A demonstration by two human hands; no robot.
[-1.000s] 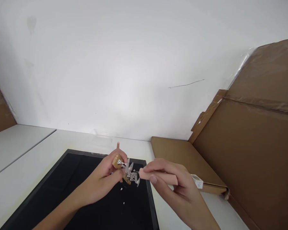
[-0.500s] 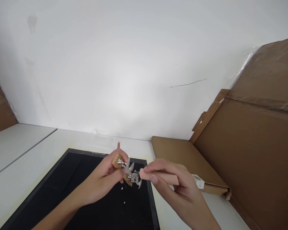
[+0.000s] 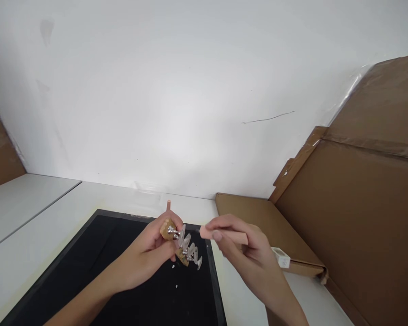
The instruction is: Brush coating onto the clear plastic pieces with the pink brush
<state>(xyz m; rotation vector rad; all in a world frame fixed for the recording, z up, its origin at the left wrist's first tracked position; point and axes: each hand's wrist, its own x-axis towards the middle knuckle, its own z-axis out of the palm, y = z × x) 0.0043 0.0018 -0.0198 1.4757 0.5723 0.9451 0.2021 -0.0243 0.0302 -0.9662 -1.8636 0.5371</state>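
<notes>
Little clear pieces in one hand, pink tool in the other

So my left hand (image 3: 154,253) is curled closed around tan lumps (image 3: 168,229) with metal stems and clear pieces (image 3: 187,244), over the black mat (image 3: 139,294). My right hand (image 3: 251,258) pinches a pink-handled tool (image 3: 226,235), its tip just beside them.

A white, smooth-topped worktop (image 3: 122,194), crossed on the left by a thin dark seam, carries a large black mat with a dark grey border (image 3: 139,299) at its near middle, and two small white fragments (image 3: 175,276) lie on the mat. On the right, a flat brown cardboard box (image 3: 255,217) rests against the far edge, with a small white box-shaped object (image 3: 280,257) just beside its near side; whether that object touches the worktop cannot be told.
</notes>
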